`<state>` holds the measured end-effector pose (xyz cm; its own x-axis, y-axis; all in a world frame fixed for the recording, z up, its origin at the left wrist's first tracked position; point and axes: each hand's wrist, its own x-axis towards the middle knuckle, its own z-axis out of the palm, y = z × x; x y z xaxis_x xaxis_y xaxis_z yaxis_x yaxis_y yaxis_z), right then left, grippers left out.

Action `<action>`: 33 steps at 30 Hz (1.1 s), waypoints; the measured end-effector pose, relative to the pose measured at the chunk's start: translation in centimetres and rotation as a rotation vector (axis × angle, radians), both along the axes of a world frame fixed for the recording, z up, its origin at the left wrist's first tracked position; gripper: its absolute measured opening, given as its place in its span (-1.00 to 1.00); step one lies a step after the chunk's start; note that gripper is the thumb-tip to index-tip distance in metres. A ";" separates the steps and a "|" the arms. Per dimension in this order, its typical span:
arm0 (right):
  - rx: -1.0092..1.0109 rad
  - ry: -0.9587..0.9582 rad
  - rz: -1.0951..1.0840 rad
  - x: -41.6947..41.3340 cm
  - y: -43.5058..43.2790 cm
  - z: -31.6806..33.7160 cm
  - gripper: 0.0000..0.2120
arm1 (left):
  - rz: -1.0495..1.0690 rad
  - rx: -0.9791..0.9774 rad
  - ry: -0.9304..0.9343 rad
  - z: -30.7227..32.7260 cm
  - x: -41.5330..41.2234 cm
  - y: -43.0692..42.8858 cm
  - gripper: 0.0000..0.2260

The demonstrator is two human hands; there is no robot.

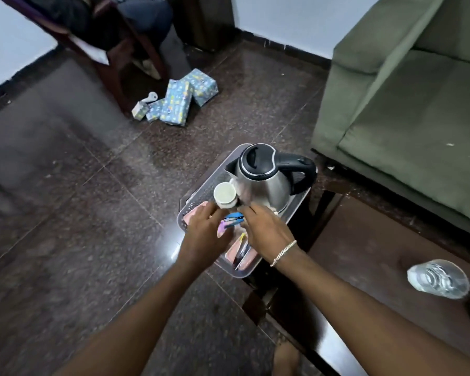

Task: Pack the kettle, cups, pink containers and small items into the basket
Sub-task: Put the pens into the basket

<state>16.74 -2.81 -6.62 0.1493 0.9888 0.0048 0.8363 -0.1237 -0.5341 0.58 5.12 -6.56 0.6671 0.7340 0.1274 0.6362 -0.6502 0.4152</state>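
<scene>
Reaching down into the basket (186, 213), both hands work close together over its middle. The left hand (204, 232) has its grip closed on a small purple and white item (221, 230), fingers curled, with the white cup (225, 196) just beyond its fingertips; I cannot tell whether they touch the cup. The right hand (266, 230), a silver bracelet (283, 252) on its wrist, points its fingers toward the kettle's base; whether its grip is closed or apart cannot be told, since the fingertips are blurred. Between the hands lies a blue stapler (234, 219).

The translucent grey basket sits on the corner of a dark wooden counter (364, 253), its left side overhanging the edge above the floor (79, 213). Inside, the steel kettle (266, 177) with black lid and handle stands upright at the far end, the cup against its left side. Pink containers (242, 255) lie at the near end holding pens, and another pink piece shows at the left wall.

A clear plastic bottle (438, 278) lies well apart on the counter's right. A green sofa (404, 104) stands close behind. Wrapped packages (178, 100) lie on the open floor, far left.
</scene>
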 end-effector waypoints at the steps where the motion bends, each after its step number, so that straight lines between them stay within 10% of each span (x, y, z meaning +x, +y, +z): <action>1: -0.005 -0.007 0.015 -0.7 1.2 0.0 -0.75 | 0.030 0.015 0.014 -0.5 -1.0 1.1 -0.72; 24: -0.207 -0.028 0.204 -6.9 9.7 -1.4 -0.71 | 0.307 -0.052 0.349 -3.9 -5.2 5.8 -0.72; 33: 0.034 0.059 0.019 -3.3 3.8 -1.3 -0.64 | 0.131 0.065 0.166 -2.7 -3.4 4.0 -0.69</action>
